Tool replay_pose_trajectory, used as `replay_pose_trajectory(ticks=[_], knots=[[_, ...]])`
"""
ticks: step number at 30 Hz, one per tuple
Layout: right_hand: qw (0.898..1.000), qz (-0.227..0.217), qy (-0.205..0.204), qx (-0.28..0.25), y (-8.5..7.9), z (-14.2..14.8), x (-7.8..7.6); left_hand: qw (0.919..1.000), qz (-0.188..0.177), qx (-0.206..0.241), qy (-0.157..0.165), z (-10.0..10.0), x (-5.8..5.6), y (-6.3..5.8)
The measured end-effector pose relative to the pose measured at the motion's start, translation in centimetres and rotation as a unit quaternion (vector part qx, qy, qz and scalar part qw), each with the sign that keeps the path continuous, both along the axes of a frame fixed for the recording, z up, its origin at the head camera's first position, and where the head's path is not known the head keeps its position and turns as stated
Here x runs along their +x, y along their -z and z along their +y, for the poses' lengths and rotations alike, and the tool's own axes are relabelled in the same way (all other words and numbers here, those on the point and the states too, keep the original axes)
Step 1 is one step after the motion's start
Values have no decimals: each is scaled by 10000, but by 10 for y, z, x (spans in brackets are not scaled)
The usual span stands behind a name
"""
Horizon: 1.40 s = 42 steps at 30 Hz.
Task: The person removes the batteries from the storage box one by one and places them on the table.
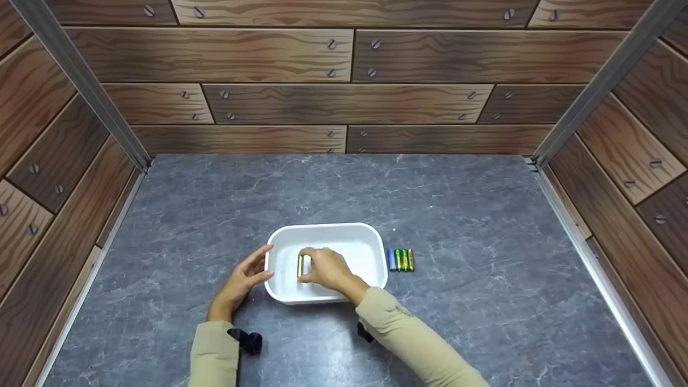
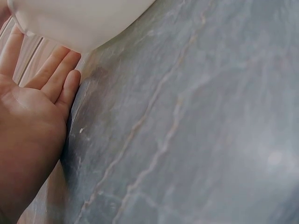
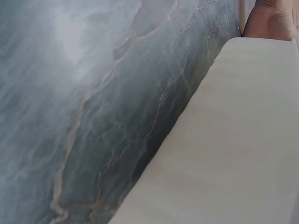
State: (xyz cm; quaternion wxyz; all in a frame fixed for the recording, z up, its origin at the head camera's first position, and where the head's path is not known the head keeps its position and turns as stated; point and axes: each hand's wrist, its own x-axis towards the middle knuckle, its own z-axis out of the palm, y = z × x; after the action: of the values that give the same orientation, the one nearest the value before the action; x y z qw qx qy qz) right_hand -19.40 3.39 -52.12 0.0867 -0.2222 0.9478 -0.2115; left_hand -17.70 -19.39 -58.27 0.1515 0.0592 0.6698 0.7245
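Observation:
A white plastic tub stands on the grey marbled table. Inside it, my right hand pinches a gold-coloured battery lengthwise, index finger at the far end and thumb at the near end. My left hand touches the tub's left rim with spread, fairly straight fingers. In the left wrist view those fingers reach up to the tub's wall. The right wrist view shows the tub's outer side and part of the left hand; the right hand is hidden there.
Just right of the tub, several batteries lie side by side in a row, one blue and the others green and gold. Wood-patterned walls with metal corner posts enclose the table's back and sides.

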Motion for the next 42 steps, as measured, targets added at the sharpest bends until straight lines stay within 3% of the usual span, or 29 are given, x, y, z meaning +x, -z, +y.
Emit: replay_pose_trajectory(ticks=[20,29,42], knots=[[9987,-236,116,-436,-11,30,3,10000,-15,-6,-26,0,0,-1],[9978,127,135,-640,-14,46,5,9998,-109,-188,-46,0,1,-3],[9973,65,240,-691,-19,70,7,9998,-92,-139,-131,1,1,-3]])
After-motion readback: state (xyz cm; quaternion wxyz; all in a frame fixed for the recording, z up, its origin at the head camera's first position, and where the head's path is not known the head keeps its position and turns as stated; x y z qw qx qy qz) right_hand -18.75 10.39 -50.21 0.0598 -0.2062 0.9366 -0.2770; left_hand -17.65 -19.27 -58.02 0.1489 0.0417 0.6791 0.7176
